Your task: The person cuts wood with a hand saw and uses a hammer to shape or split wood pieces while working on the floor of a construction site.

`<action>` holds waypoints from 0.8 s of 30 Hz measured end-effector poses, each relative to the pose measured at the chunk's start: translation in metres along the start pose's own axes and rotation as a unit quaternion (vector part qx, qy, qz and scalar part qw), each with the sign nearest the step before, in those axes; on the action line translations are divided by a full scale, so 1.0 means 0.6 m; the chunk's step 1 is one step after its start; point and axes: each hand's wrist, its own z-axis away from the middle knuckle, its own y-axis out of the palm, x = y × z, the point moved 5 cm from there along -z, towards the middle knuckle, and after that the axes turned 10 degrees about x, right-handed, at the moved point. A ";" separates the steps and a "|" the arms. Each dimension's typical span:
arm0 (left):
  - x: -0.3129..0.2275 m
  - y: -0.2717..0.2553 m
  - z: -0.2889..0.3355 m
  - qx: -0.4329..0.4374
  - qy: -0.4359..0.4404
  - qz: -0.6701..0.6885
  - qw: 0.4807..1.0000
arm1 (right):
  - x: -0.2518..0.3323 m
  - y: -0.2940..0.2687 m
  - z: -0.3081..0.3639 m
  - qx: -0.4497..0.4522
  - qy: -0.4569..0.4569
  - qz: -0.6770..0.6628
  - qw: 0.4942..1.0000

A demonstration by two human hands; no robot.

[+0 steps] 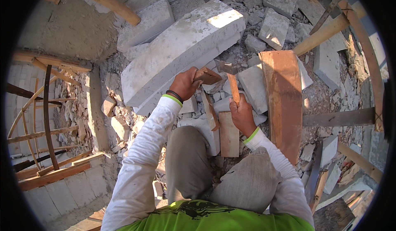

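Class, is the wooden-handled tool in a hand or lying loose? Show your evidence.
In a hand: the right hand is closed around the lower part of the wooden-handled tool.

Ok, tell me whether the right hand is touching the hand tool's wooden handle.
Touching. The head view shows the right hand closed around the lower part of the wooden handle, with no gap between them.

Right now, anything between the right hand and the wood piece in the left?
Nothing visible blocks it. The right hand holds a wooden-handled tool, whose metal head sits beside the wood piece in the left hand. Pale blocks lie beneath, apparently clear of that gap.
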 end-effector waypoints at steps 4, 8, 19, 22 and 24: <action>-0.005 0.000 0.000 -0.004 0.022 -0.028 0.999 | -0.044 0.003 -0.036 0.038 0.023 0.048 0.998; -0.003 -0.012 -0.002 -0.001 0.008 0.005 1.000 | 0.048 -0.017 0.010 -0.021 -0.016 -0.055 0.998; -0.014 0.001 -0.004 0.017 -0.008 0.003 1.000 | -0.043 0.018 -0.030 0.037 0.047 0.014 0.998; -0.016 -0.004 -0.004 -0.010 0.038 -0.037 0.999 | -0.011 -0.002 -0.035 0.052 0.065 0.026 0.996; -0.001 -0.007 0.005 0.000 0.010 -0.007 1.000 | 0.002 0.012 -0.021 0.003 0.027 -0.009 1.000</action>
